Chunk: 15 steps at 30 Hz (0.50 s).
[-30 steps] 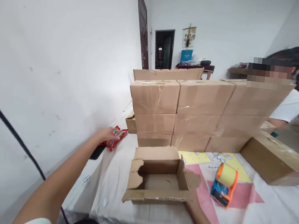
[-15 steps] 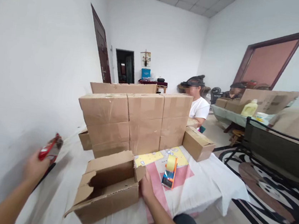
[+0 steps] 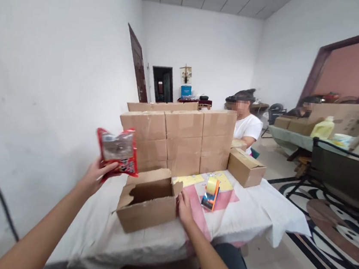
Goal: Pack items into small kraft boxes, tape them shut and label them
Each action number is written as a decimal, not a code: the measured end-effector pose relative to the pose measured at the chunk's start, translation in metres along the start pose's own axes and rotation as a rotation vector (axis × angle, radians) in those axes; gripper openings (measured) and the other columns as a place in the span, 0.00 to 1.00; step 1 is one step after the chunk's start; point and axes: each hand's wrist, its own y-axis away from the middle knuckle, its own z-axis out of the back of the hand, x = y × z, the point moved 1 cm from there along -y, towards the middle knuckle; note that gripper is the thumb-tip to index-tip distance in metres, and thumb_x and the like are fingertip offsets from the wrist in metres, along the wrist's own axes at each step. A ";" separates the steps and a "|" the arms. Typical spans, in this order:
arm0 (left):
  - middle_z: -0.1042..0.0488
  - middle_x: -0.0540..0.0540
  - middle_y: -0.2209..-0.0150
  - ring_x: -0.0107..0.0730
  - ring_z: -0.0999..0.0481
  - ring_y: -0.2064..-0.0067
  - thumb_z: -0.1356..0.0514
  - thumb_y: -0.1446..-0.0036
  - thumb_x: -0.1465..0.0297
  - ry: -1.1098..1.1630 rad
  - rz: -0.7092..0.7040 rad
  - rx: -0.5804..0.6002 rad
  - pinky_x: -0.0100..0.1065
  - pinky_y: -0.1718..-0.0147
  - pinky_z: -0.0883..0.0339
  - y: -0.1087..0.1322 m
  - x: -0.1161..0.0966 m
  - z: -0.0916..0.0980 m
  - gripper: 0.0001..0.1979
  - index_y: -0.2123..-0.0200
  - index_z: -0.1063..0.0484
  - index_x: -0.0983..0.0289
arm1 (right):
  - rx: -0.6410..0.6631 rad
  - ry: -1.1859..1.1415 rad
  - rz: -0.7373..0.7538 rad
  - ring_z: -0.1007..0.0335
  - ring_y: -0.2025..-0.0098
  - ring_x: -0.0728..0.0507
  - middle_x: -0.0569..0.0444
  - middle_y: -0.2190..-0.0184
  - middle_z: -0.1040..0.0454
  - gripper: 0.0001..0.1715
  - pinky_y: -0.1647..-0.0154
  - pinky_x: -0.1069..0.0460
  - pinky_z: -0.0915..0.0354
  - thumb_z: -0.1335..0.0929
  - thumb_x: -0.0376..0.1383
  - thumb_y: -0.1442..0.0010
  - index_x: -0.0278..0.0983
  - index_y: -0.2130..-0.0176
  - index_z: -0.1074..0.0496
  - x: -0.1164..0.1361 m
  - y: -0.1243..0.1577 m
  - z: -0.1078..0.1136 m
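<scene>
Raised at the left, a red snack packet [image 3: 119, 147] with a clear window is pinched at its lower edge by my left hand [image 3: 95, 174]. Below and to the right of it, an open cardboard box [image 3: 149, 213] stands on the cloth with its flaps up; its inside looks dark. My right hand [image 3: 186, 206] is at the box's right end, fingers curled against the flap there. Just right of that hand, an orange tape dispenser [image 3: 211, 194] with a yellowish roll rests on the table.
Closed cardboard boxes [image 3: 183, 141] are stacked along the table's far side. Another box [image 3: 247, 168] sits at the far right. Behind the stack is a person in white [image 3: 248, 127]. A dark chair [image 3: 347, 171] stands right of the white tablecloth [image 3: 255, 212].
My left hand has lifted the packet from low at the left up beside the stacked boxes. My right hand stays at the box. The head view has shifted.
</scene>
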 end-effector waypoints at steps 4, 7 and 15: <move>0.19 0.56 0.59 0.46 0.19 0.61 0.26 0.62 0.68 -0.409 0.037 0.486 0.37 0.68 0.23 0.012 -0.027 -0.020 0.28 0.53 0.23 0.61 | 0.025 0.071 -0.016 0.35 0.68 0.43 0.55 0.73 0.31 0.18 0.65 0.50 0.35 0.36 0.51 0.38 0.40 0.66 0.32 -0.008 -0.002 0.002; 0.18 0.53 0.63 0.44 0.20 0.63 0.28 0.61 0.68 -0.671 0.040 0.780 0.34 0.69 0.26 0.013 -0.033 -0.037 0.24 0.56 0.20 0.60 | 0.027 0.053 -0.029 0.38 0.72 0.45 0.58 0.75 0.34 0.15 0.69 0.52 0.38 0.38 0.48 0.37 0.41 0.67 0.35 -0.016 -0.006 -0.001; 0.22 0.52 0.47 0.43 0.23 0.50 0.38 0.52 0.69 -1.098 -0.027 1.162 0.33 0.52 0.32 0.019 0.037 -0.090 0.29 0.44 0.26 0.53 | 0.034 0.010 0.031 0.33 0.57 0.41 0.50 0.63 0.27 0.10 0.53 0.48 0.34 0.37 0.43 0.42 0.40 0.64 0.32 -0.023 -0.016 -0.015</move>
